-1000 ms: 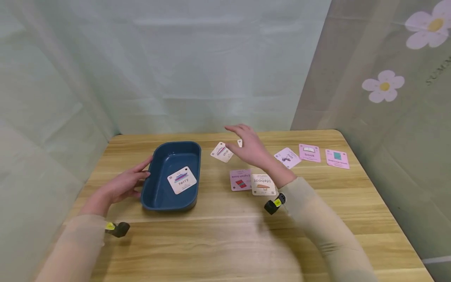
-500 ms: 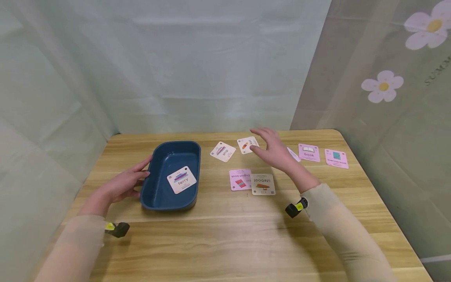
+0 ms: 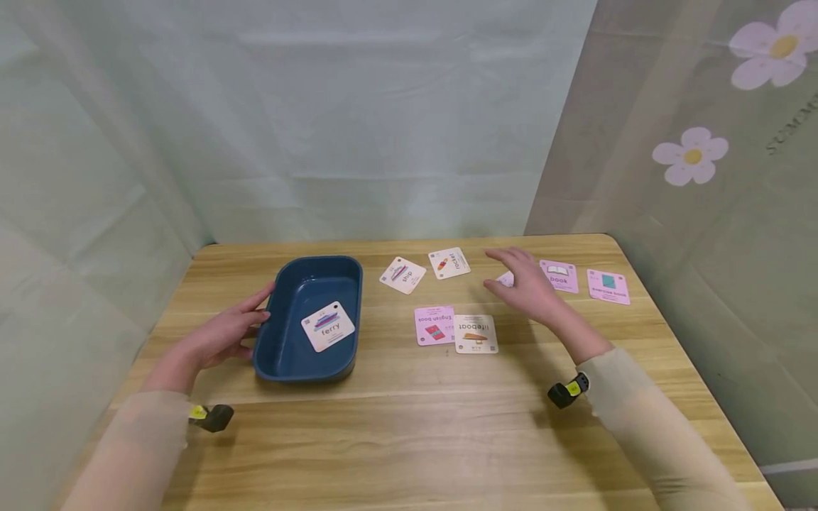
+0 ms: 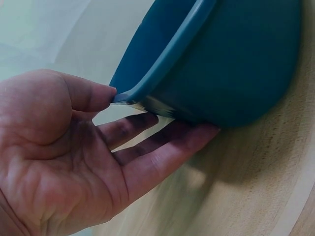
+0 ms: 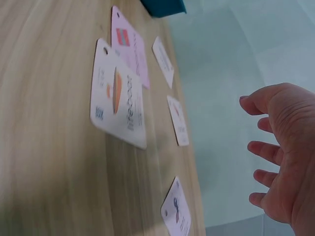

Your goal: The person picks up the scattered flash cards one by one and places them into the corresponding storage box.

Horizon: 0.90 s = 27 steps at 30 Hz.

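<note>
My left hand (image 3: 224, 335) holds the left side of a blue plastic tray (image 3: 263, 355); in the left wrist view the thumb (image 4: 93, 93) meets the rim and the fingers (image 4: 167, 157) lie along the outer wall. Inside the tray is a white "ferry" card (image 3: 328, 326). My right hand (image 3: 527, 287), thumb and fingers spread apart with nothing between them, hovers over a pink card (image 3: 506, 279), which it mostly hides. In the right wrist view that card (image 5: 176, 209) lies flat on the table, below the hand.
White cards marked "ship" (image 3: 402, 275) and "rocket" (image 3: 449, 263) lie along the back. Nearer are a pink "English book" card (image 3: 434, 326) and the "lifeboat" card (image 3: 476, 334) beside it. "Book" (image 3: 559, 276) and "exercise book" (image 3: 608, 287) cards lie right. Curtains (image 3: 383, 128) hang behind the table.
My right hand has moved right, from near the ship card past the rocket card, uncovering the rocket card and covering most of a pink card. The left hand stays at the tray.
</note>
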{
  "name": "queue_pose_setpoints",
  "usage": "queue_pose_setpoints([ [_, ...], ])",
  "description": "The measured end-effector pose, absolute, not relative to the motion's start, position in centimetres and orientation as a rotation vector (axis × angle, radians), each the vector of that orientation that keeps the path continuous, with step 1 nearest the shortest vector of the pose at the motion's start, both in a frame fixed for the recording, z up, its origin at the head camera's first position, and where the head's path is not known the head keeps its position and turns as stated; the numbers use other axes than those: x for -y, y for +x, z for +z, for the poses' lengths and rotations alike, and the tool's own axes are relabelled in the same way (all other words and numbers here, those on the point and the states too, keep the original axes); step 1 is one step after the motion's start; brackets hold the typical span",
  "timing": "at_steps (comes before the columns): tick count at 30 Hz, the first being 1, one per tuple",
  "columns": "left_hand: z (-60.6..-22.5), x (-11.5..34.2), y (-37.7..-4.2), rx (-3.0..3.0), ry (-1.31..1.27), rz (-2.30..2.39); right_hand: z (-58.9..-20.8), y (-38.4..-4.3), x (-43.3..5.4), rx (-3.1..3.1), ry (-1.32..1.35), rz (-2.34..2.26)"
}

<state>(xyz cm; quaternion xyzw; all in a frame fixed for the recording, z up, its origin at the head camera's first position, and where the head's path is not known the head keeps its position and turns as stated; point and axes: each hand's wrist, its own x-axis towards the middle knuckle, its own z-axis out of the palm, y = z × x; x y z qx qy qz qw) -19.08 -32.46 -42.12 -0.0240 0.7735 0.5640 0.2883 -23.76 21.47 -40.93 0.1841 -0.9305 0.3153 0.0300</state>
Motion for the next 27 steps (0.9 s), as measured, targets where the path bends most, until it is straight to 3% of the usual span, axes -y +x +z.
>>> queue_pose_setpoints([
  [27,-42.3,32.5,-19.3,-2.081,-0.074,1.482,-44.0,-21.0,-25.0,3.003,0.748,0.560],
])
